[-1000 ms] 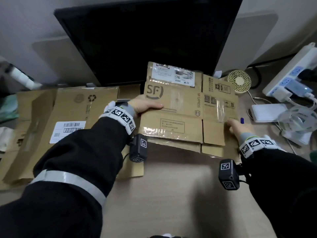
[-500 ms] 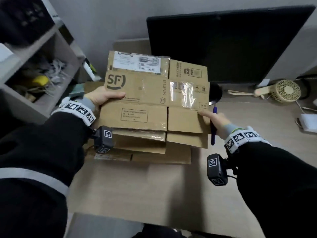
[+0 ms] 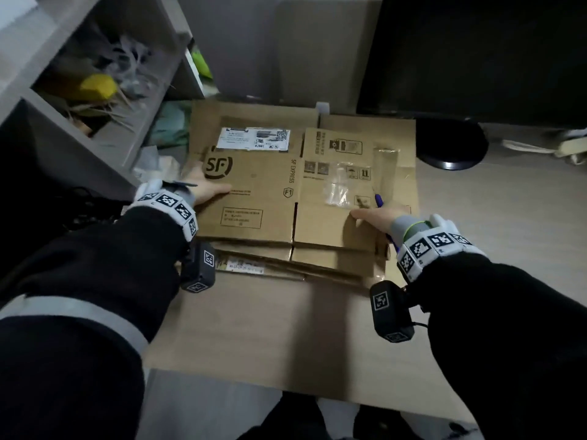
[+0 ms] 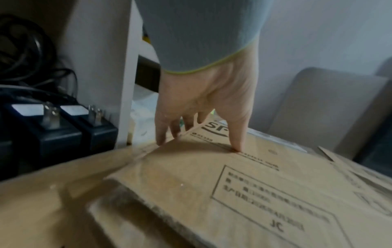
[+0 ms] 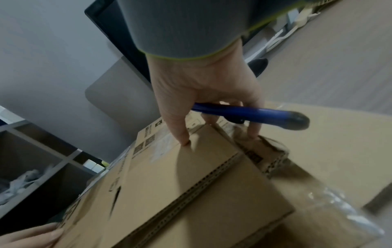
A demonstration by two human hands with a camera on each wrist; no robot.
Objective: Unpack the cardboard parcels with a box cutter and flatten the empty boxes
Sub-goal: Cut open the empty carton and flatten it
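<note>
A flattened brown SF Express box [image 3: 263, 198] lies on top of a pile of flattened cardboard [image 3: 333, 263] at the left end of the desk. My left hand [image 3: 203, 190] grips its left edge. The left wrist view shows the thumb [image 4: 235, 144] pressed on the top face and the fingers [image 4: 163, 134] down over the edge. My right hand [image 3: 374, 217] holds the box's right edge with the thumb [image 5: 182, 139] on top. A blue box cutter [image 5: 254, 114] is clamped across that hand's curled fingers, and its tip [image 3: 379, 200] pokes out past the hand.
A grey shelf unit [image 3: 79, 100] with clutter and a yellow object [image 3: 95, 87] stands close on the left. Black power adapters [image 4: 59, 134] sit beside it. A dark monitor [image 3: 476, 58] and its round base [image 3: 451, 147] are at the back right. The desk [image 3: 492, 233] stretches right.
Both hands carried the flattened SF box leftward, from in front of the monitor onto the cardboard pile by the shelf. The grips on the box and the cutter stayed the same.
</note>
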